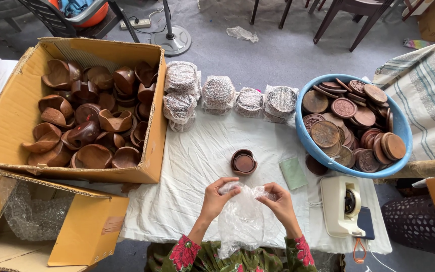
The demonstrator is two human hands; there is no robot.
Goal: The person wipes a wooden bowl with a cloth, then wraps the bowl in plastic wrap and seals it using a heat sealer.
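- Head view: my left hand (216,197) and my right hand (278,200) each have a clenched grip on the top edge of a sheet of clear bubble wrap (241,219). The sheet hangs slack between them and down toward my lap.
- Just beyond my grip stands a small dark wooden bowl with its lid on (243,162), apart from both hands.
- I think the thin wrap could tear or slip out if I pull the two pinches apart too hard.
- The hanging tail could also drag across the cloth and nudge the green pad (293,173), beyond my right grip.
- To the right of my right grip sits a cream tape dispenser (342,205) near the tabletop's edge; an elbow could knock it off.
- The tabletop (192,166) is covered in a creased white cloth.
- Far left of my grip is a cardboard box of wooden bowls (84,116); far right, a blue basin of round carved wooden lids (351,123); straight ahead, a row of wrapped bundles (217,93).
- Past them lie grey floor, chair legs and a fan base (172,40).
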